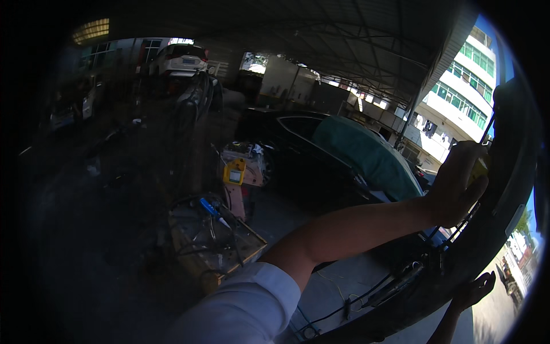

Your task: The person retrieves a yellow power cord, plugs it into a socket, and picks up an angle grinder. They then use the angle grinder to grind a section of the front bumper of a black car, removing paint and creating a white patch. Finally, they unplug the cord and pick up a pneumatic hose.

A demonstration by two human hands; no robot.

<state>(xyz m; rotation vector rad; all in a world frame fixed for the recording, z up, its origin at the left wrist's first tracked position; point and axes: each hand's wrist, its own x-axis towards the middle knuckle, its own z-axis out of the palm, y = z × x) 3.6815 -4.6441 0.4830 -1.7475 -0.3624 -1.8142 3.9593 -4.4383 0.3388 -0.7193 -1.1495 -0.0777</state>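
A long, dark curved panel (487,229), possibly a car bumper, sweeps down the right side of the view. My left arm, in a rolled white sleeve, stretches across to its upper part. There my left hand (460,184) is closed round a small yellow block (480,167), pressed against or close to the panel; the fingertips are partly hidden. Lower down, beside the panel's outer edge, is my right hand (474,291), dark against the bright ground. Its fingers are loosely bent and apart, and nothing shows in them.
Left of my arm stands a tool cart (252,252) with a blue-handled tool (208,206) on it. Behind it is a yellow container (234,171). A dark car (292,140) under a green cover (358,149) is parked beyond. Cables (332,312) trail below the panel.
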